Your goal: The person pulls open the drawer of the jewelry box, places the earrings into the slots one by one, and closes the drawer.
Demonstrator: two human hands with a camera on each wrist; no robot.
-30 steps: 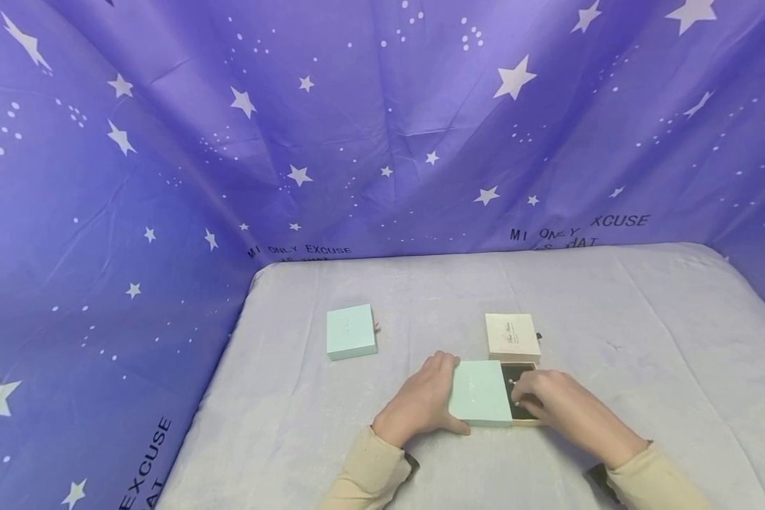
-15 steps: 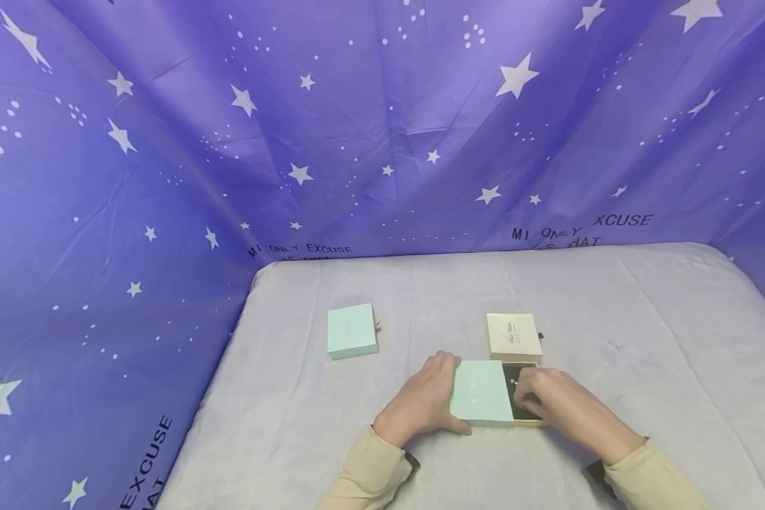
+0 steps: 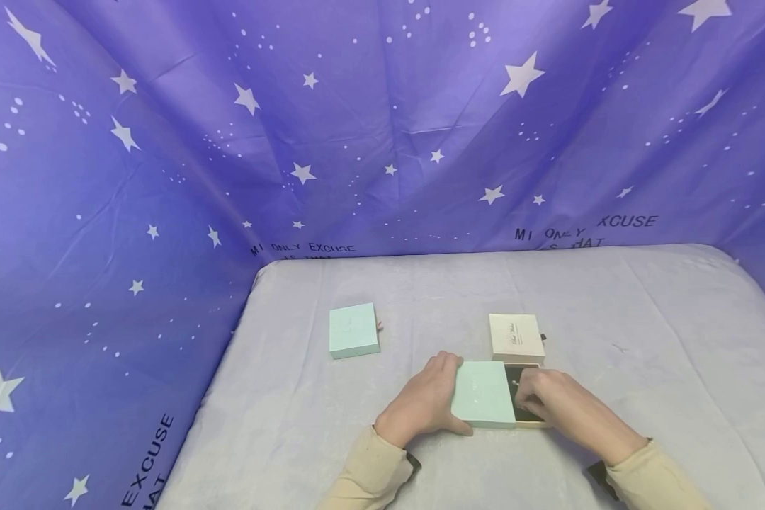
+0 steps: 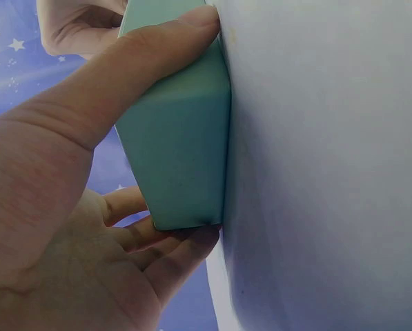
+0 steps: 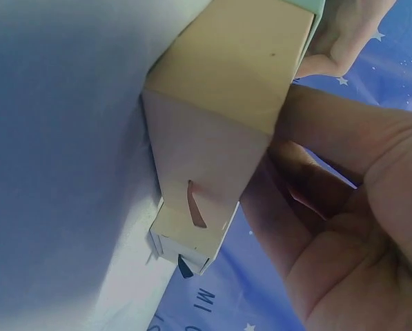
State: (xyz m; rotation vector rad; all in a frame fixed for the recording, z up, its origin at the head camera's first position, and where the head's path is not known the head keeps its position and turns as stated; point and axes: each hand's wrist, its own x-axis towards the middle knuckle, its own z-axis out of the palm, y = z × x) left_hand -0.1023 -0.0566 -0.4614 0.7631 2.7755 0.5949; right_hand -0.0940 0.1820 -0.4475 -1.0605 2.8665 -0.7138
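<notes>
Partly open mint box (image 3: pixel 482 394), left fingers (image 3: pixel 446 361) gripping, right fingers (image 3: pixel 532 388) inside.

bare left hand (image 3: pixel 421 400) gripping, bare right hand (image 3: pixel 551 400) curled downward.
both forearms, in long beige cloth sleeves (image 3: pixel 365 473), slant inward from the lower edge of the head view, wrists bare; the left thumb stretches well apart from the left fingers, which bend opposite it, while the right hand holds its knuckles uppermost, fingers pointing down, their tips hidden.
</notes>
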